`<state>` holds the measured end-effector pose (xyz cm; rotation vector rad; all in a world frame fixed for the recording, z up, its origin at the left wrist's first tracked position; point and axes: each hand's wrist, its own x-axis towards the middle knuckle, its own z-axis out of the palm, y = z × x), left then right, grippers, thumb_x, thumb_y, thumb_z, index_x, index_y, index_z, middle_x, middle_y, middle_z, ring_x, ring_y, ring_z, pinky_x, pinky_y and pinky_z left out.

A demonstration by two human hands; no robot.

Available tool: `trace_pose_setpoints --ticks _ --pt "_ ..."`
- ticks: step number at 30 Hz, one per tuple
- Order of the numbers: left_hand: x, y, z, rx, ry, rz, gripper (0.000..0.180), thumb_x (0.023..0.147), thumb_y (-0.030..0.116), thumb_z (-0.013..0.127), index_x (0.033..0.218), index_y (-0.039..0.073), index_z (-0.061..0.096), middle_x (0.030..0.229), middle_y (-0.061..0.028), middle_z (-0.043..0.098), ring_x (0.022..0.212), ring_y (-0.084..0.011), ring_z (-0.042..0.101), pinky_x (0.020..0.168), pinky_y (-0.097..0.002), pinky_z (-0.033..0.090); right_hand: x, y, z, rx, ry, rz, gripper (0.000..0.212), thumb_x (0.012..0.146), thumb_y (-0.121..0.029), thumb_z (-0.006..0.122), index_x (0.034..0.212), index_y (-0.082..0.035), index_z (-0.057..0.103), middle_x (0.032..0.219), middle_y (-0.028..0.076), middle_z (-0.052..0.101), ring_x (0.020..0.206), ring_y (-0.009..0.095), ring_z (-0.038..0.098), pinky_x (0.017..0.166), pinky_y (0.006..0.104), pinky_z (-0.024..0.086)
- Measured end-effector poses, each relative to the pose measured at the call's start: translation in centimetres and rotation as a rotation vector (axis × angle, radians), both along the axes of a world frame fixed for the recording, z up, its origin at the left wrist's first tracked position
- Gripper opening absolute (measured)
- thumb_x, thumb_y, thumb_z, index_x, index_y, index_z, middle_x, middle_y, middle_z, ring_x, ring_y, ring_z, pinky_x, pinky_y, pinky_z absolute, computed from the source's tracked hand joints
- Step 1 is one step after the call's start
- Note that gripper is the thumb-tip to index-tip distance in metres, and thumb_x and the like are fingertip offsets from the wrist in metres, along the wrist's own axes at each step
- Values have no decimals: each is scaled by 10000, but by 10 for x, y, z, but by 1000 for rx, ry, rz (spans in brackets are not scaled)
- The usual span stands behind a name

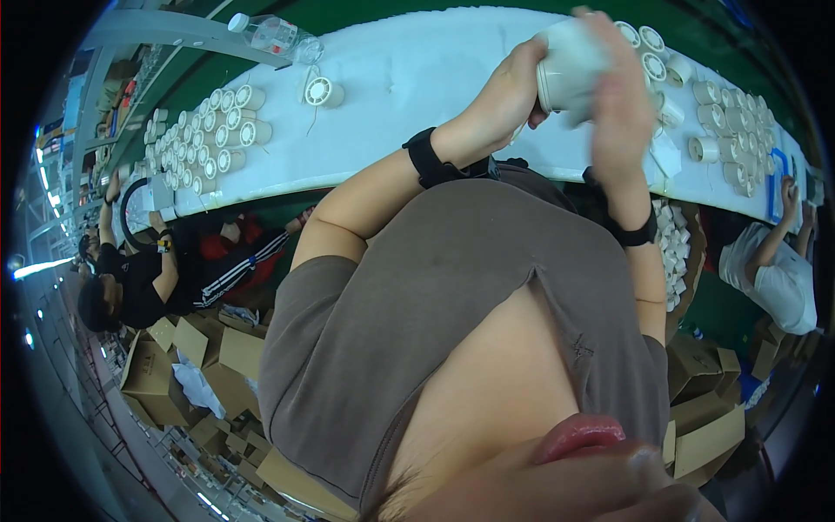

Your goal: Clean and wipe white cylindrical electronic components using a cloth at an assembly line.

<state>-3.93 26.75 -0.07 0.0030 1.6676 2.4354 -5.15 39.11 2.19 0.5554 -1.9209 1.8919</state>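
My left hand (513,96) grips a white, rounded plastic part (565,78) above the table. Part of it is smeared by motion, so I cannot make out its exact kind. My right hand (624,122) is at its right side, with the fingers blurred; whether they touch or grip it is unclear. A single white cylindrical part with a slotted round end (323,92) lies apart on the table, left of my hands. Close to my right hand, several similar white parts (652,66) lie in a loose group.
A long white-covered table (383,104) curves across the top. Many white cylinders (209,135) crowd its left side, more (735,122) its right. A clear bottle (277,38) lies at the far edge. People work at both sides; cardboard boxes (187,374) stand behind me.
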Motion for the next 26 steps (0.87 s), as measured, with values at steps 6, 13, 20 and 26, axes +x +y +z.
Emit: trace_pose_setpoints --ticks 6,13,20,26 --pt "7 -9 3 -655 501 204 354 838 353 360 874 4 405 589 -73 480 450 -167 443 429 -254 371 -18 11 -10 338 -394 233 298 852 -150 327 1028 33 482 941 98 551 831 160 538 753 262 411" --pt "7 -23 -11 -412 447 25 368 843 341 280 955 21 422 698 -98 521 494 -152 425 478 -253 362 -37 45 -50 -207 -922 688 326 861 -186 312 1056 27 462 907 97 557 769 163 556 708 257 434" --pt "-7 -34 -8 336 -294 -536 476 843 364 160 965 5 449 648 -139 496 433 -141 352 421 -259 337 -26 28 -11 -442 -621 565 394 874 -221 243 1146 28 381 1112 165 451 1010 222 462 860 317 367" --pt "-10 -42 -23 608 -366 -754 522 842 417 152 993 17 451 671 -176 496 412 -145 349 388 -244 330 -16 9 10 790 305 380 387 868 -231 287 1243 -136 300 1201 131 401 1111 316 375 958 351 264"
